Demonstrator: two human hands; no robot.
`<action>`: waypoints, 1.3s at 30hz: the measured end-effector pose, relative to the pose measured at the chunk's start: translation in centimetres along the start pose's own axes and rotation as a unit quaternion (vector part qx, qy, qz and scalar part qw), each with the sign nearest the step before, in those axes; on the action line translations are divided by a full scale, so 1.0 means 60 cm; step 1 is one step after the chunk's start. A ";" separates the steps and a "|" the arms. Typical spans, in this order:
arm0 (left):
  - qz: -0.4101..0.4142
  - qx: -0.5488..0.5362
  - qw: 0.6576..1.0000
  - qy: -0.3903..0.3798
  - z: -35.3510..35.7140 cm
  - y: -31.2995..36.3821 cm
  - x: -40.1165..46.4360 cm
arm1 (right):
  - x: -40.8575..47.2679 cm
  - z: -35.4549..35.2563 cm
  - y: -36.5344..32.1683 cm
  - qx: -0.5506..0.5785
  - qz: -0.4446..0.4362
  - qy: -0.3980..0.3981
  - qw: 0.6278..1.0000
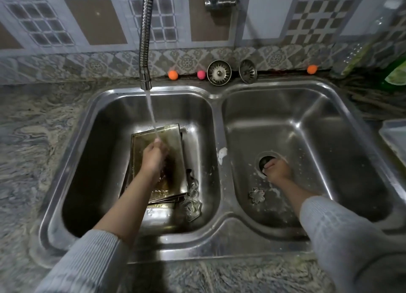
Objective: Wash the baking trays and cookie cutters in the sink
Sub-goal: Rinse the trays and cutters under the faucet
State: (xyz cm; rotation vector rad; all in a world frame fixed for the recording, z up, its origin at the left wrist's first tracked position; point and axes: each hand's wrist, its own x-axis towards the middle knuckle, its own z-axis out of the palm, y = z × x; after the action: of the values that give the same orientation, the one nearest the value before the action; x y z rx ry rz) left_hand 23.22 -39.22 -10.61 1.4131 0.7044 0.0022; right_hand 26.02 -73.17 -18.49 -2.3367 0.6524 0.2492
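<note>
Baking trays point(158, 158) lie stacked in the left basin of the sink point(216, 117), right under the running faucet point(145, 40) so the stream rinses them. Over them the left hand point(153, 158) is curled in the water; whether it holds anything I cannot tell. A flower-shaped cookie cutter point(256, 195) rests in the right basin, another cutter point(193, 202) beside the trays. At the right drain the right hand point(277, 168) curls its fingers, probably clearing it.
</note>
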 end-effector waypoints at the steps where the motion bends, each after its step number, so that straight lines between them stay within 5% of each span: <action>1: -0.001 0.006 1.000 0.001 0.001 -0.001 0.001 | 0.001 0.001 0.003 0.004 0.000 0.004 1.000; 16: 0.002 -0.043 0.999 -0.016 0.007 -0.009 -0.002 | 0.013 -0.012 0.014 -0.016 -0.019 0.000 1.000; 26: 0.075 0.094 0.993 0.005 0.002 -0.006 -0.017 | -0.071 -0.073 -0.007 -0.167 -0.163 -0.083 0.969; 31: 0.126 0.125 0.984 0.012 -0.005 -0.007 -0.020 | -0.089 -0.067 0.014 -0.228 -0.152 -0.148 0.950; 39: 0.153 0.122 0.981 0.000 -0.016 0.001 -0.017 | -0.073 -0.080 0.007 -0.178 -0.112 -0.180 0.961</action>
State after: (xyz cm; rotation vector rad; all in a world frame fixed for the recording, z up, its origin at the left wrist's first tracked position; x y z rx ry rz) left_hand 22.00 -38.73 -10.07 1.7464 0.4917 0.1627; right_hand 22.05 -74.98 -13.64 -2.5815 0.1688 0.7167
